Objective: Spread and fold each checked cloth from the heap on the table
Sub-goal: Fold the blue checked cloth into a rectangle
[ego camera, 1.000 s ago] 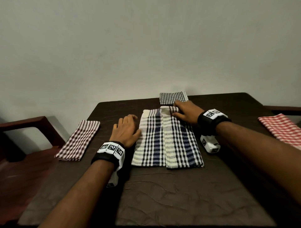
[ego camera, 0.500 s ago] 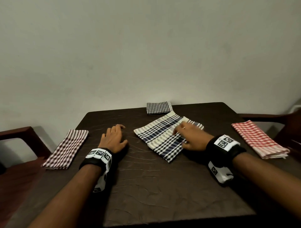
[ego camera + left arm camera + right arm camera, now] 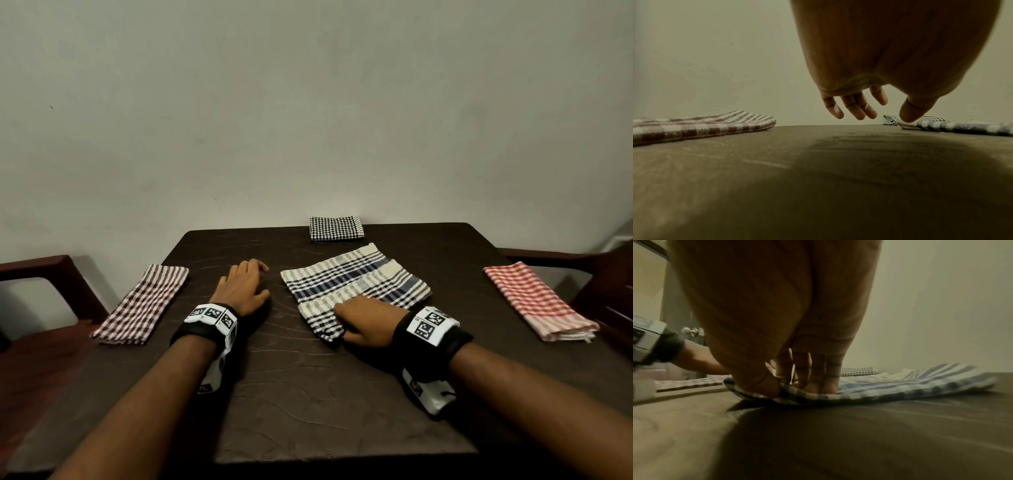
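Cream cotton cloth with navy and black checks [image 3: 356, 284] lies folded on the dark brown table [image 3: 308, 394], right of centre in the head view and turned at a slant to the table edge. The right hand [image 3: 368, 320] sits on its near corner, low and right of centre in that frame; in the right wrist view the thumb is tucked under the lifted cloth edge [image 3: 789, 394] while the fingers [image 3: 818, 378] press down on top, so the corner is pinched between them and raised slightly off the table.

The left hand [image 3: 241, 289] is left of centre in the head view, apart from the cloth, palm down over bare tabletop. In the left wrist view its fingers [image 3: 851, 105] hang loose and slightly spread, holding nothing.

A folded maroon-and-white checked cloth [image 3: 144, 303] lies along the table's left edge, a small folded black-and-white checked cloth [image 3: 335, 228] at the far edge near the wall, and a folded red-and-white checked cloth [image 3: 537, 301] at the right edge. Both wrists wear black bands with white marker blocks [image 3: 214, 317]. Dark wooden chair arms [image 3: 41, 267] show at the far left and right of the frame.
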